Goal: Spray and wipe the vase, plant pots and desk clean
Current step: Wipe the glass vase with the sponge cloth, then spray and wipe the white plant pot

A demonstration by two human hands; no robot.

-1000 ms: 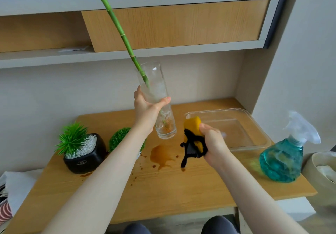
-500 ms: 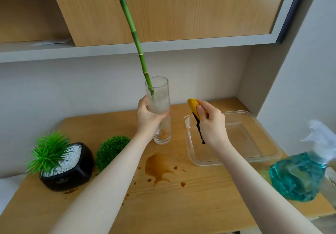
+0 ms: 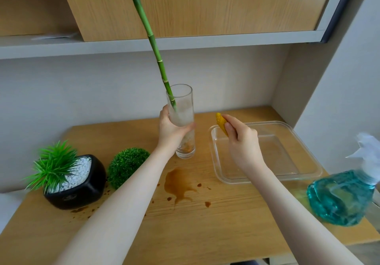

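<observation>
The tall clear glass cylinder vase point(image 3: 182, 125) stood upright near the back edge of the wooden desk point(image 3: 205, 219), its long axis vertical, the left hand point(image 3: 171, 130) wrapped around it. Just to its right, the right hand point(image 3: 241, 143) pinched a yellow cloth point(image 3: 221, 124), clear of the glass.

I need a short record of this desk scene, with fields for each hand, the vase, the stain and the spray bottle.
left hand: grips the glass vase
right hand: pinches a yellow sponge above the clear tray
vase: upright on the desk, bamboo stem inside
stain: brown, in front of the vase
spray bottle: blue, desk's right edge
</observation>
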